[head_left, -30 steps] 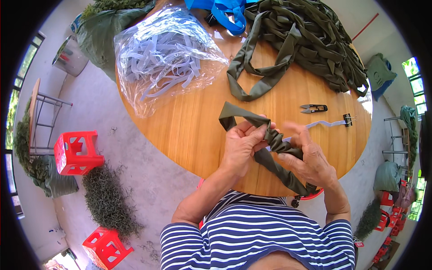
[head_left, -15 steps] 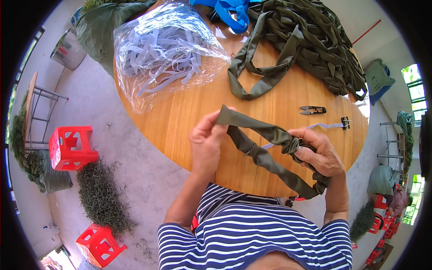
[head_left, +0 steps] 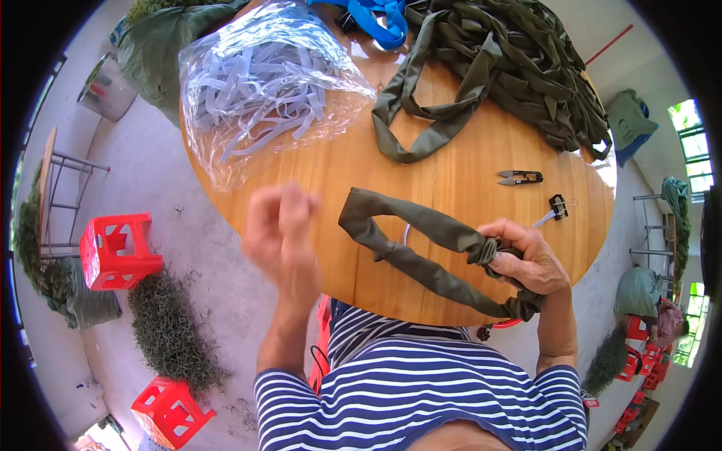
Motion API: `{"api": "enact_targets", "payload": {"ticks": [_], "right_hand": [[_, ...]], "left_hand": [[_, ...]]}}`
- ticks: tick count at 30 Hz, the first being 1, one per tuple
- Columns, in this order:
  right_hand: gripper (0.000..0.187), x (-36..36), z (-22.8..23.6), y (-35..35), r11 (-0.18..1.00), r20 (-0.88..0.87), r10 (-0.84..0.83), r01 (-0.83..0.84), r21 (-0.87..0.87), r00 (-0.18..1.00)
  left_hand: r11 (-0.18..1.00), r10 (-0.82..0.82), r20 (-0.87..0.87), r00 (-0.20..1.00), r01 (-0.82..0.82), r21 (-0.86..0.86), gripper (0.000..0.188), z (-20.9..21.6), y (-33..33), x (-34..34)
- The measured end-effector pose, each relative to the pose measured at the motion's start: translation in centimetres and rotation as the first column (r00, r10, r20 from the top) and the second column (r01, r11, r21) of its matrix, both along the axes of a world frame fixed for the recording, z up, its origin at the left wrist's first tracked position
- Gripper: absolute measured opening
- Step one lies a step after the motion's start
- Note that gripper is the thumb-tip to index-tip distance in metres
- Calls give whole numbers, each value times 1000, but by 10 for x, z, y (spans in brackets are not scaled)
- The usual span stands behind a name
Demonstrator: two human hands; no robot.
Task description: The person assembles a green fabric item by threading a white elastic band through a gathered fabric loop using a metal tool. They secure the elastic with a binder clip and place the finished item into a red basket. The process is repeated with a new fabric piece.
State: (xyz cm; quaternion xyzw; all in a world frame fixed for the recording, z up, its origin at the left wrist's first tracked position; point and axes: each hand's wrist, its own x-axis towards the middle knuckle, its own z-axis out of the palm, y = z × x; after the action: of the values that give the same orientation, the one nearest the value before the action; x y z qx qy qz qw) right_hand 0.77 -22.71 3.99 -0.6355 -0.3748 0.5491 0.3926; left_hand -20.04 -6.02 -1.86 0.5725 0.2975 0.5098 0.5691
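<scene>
An olive-green fabric band (head_left: 429, 218) forms a long loop above the near part of the table. My right hand (head_left: 526, 257) grips its gathered, bunched end between thumb and fingers. The other end of the loop hangs free to the left. My left hand (head_left: 282, 237) is apart from the band, over the table's left edge, its fingers smeared by motion. A black binder clip (head_left: 558, 207) holds a strip of pale elastic (head_left: 543, 219) that runs behind my right hand; a bit of it shows inside the loop. Small thread snips (head_left: 520, 177) lie beyond the clip.
A clear plastic bag (head_left: 259, 98) of pale elastic strips sits at the table's far left. Heaped olive fabric bands (head_left: 519, 75) cover the far right, beside a blue strap (head_left: 387, 26). Red stools (head_left: 120, 250) and dark stringy plant material (head_left: 173, 331) are on the floor at left.
My left hand has let go of the loop's left end and moved left. That end now hangs free; my right hand keeps its grip on the gathered end.
</scene>
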Motion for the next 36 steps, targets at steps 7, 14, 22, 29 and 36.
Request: {"api": "enact_targets", "payload": {"ticks": [7, 14, 22, 29, 36], "right_hand": [[40, -29, -3, -2, 866, 782, 74, -428, 257, 619], [48, -40, -10, -13, 877, 881, -14, -417, 238, 473], [47, -41, -12, 3, 984, 507, -1, -90, 155, 862], [47, -33, -28, 5, 969, 614, -19, -137, 207, 789], [41, -50, -21, 8, 985, 661, -46, -78, 157, 749]], "left_hand": [[473, -286, 523, 803, 593, -652, 34, -7, -44, 5], [512, -180, 587, 790, 584, -630, 29, -17, -58, 16], [533, -359, 469, 806, 590, -606, 26, -29, -73, 24], [551, -478, 405, 780, 625, -553, 30, -23, -59, 33], [729, -170, 384, 908, 378, -571, 26, -28, -59, 52]]}}
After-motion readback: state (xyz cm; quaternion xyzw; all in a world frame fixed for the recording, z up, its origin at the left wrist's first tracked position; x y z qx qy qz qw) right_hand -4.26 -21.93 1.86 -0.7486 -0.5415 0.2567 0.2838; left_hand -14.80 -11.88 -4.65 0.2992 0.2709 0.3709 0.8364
